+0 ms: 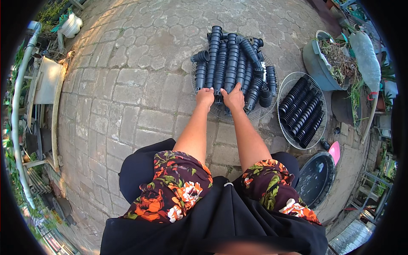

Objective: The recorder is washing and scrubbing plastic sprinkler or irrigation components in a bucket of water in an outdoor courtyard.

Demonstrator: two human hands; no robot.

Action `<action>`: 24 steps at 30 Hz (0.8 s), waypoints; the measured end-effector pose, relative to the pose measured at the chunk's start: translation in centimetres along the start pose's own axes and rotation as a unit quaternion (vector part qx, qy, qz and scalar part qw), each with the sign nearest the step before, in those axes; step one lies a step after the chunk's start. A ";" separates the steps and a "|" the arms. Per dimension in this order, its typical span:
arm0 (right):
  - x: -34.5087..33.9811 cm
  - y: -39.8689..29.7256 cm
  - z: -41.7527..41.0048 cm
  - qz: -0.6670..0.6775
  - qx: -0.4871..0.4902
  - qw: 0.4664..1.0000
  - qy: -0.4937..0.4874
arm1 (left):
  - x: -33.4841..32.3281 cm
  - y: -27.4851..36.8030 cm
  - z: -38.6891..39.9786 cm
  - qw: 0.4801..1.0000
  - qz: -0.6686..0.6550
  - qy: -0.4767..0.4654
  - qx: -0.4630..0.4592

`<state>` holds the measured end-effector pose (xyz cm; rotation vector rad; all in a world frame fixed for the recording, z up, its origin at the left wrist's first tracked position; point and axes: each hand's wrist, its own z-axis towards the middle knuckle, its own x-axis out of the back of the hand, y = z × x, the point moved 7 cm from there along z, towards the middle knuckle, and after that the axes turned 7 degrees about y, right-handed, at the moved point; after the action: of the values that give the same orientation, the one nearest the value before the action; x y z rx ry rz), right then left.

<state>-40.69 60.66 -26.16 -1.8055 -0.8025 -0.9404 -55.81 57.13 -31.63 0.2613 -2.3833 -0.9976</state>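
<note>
Several stacks of nested black plastic net pots [231, 63] lie in a wide round wire basket [274, 98] on the paving before me. My left hand [205, 96] is at the near ends of the left stacks, its fingers curled at a stack's rim; whether it grips is unclear. Beside it, my right hand [234, 97] rests over the near end of a middle stack, fingers spread, thumb towards the left hand. One short stack [200, 56] lies crosswise at the basket's left. More stacks [301, 111] lie side by side in a second, white wire basket [324, 127] to the right.
A round black tub [315, 178] holding water stands near my right knee, with a pink plastic scoop [334, 153] beside it. Beyond the second basket is a grey planter [314, 65] with dry plants. A wooden-framed stand [57, 114] is at the left.
</note>
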 end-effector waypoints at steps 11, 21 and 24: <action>-1.1 0.6 0.8 0.112 -0.030 0.993 -0.004 | -3.3 2.7 0.1 0.954 0.259 -0.105 -0.110; 1.2 1.3 -0.4 0.515 -0.043 0.855 -0.045 | -3.9 3.6 -2.7 0.977 0.058 -0.134 -0.155; 2.9 2.8 -0.6 0.553 -0.056 0.831 0.008 | -4.8 5.9 -5.2 0.957 0.098 -0.135 -0.239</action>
<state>-37.07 59.45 -24.67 -1.9197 0.3769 -0.2063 -48.75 59.90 -26.38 -0.3021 -2.2471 -1.5452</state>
